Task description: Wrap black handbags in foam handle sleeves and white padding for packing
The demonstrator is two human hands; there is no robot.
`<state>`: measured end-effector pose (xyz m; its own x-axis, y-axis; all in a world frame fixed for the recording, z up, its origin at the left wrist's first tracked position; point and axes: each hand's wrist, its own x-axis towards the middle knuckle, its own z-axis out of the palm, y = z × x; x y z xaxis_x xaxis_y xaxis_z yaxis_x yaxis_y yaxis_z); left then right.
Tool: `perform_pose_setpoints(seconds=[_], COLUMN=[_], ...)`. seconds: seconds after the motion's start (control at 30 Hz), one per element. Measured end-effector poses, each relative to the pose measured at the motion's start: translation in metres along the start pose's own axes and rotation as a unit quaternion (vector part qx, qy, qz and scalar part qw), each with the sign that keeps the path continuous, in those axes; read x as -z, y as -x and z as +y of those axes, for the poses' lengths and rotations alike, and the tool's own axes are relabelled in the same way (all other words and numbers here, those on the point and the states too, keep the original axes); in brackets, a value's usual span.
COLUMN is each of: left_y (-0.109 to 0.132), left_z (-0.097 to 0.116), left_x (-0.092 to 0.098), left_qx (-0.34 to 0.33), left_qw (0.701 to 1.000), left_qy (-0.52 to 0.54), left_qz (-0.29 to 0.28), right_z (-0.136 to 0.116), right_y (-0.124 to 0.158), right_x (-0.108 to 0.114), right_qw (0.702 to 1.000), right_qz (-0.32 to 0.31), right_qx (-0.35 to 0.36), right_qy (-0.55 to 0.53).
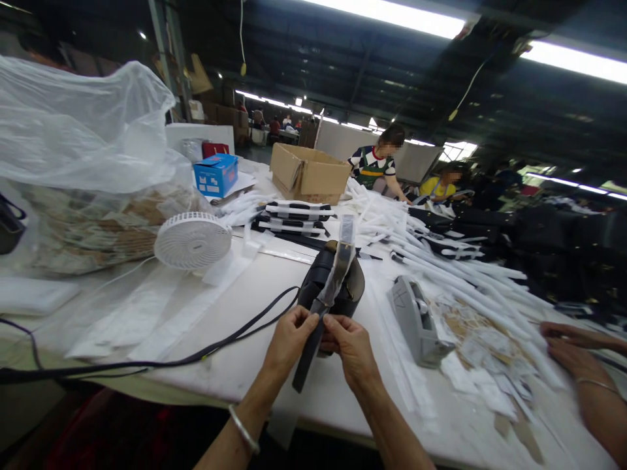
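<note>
Both hands are together in front of me at the table's near side. A flat black strap (307,356), partly covered by a clear plastic wrap (337,267), runs up between them. My left hand (292,333) pinches the strap from the left, thumb on top. From the right, my right hand (349,339) pinches the same strap close to the plastic's lower end. Behind the fingers stands a curved black leather-like piece (355,287), its lower part hidden by my hands. Thin black cords (235,336) run off to the left.
A small white fan (193,240) and a large clear plastic bag (88,130) stand left. A grey tape dispenser (416,320) is on the right, beside white wrapped strips (470,287). An open cardboard box (308,173) sits behind. A co-worker's hands (573,346) rest at far right.
</note>
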<state>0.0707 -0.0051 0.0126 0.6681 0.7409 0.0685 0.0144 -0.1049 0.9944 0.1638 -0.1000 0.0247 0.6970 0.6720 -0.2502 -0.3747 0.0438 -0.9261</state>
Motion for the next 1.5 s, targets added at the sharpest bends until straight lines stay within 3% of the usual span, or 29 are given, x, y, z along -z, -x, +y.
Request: perform_pose_setpoints(seconds=[0.27, 0.43, 0.57, 0.7, 0.87, 1.23, 1.5], left_y=[0.007, 0.012, 0.014, 0.013, 0.011, 0.015, 0.018], left_z=[0.004, 0.001, -0.002, -0.006, -0.006, 0.005, 0.008], left_x=[-0.010, -0.014, -0.017, -0.020, -0.020, -0.009, -0.012], left_qx=[-0.072, -0.158, -0.229, -0.282, -0.319, -0.388, -0.420], left_qw=[0.988, 0.963, 0.935, 0.911, 0.888, 0.820, 0.795], left_qy=[-0.099, -0.181, -0.229, -0.258, -0.288, -0.391, -0.421], left_qz=[0.090, 0.126, 0.145, 0.154, 0.166, 0.160, 0.119], right_z=[-0.021, -0.019, -0.017, -0.020, -0.020, -0.031, -0.029], right_y=[-0.005, -0.012, -0.010, -0.007, -0.010, -0.008, -0.014], right_x=[0.002, -0.001, -0.009, -0.019, -0.022, -0.009, -0.013], right_qw=[0.982, 0.973, 0.960, 0.950, 0.955, 0.976, 0.964], right_qz=[0.028, 0.049, 0.081, 0.106, 0.113, 0.008, 0.047], right_qx=[0.020, 0.025, 0.074, 0.120, 0.118, -0.011, 0.012], right_qy=[0.185, 0.226, 0.256, 0.267, 0.247, 0.215, 0.263])
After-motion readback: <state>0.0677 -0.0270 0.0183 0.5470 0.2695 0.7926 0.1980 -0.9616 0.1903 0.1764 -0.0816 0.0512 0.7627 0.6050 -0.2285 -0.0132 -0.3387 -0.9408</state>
